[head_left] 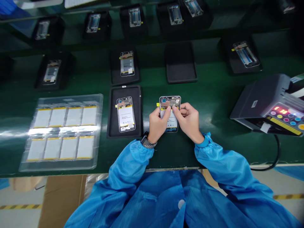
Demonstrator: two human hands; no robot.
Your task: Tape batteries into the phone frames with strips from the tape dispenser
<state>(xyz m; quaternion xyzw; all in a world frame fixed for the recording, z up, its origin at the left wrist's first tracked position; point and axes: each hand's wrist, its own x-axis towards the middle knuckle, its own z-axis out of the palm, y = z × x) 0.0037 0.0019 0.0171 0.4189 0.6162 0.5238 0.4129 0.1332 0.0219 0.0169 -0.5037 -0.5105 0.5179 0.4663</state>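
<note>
Workbench (209, 104), green, carried battery tray (63, 131) at left, black mat (137, 110) beside it, tester (268, 104) at right; phone frame (170, 103) sat near centre, held up by left hand (158, 123) and right hand (188, 122), fingers (167, 109) of both clamped on it
</note>
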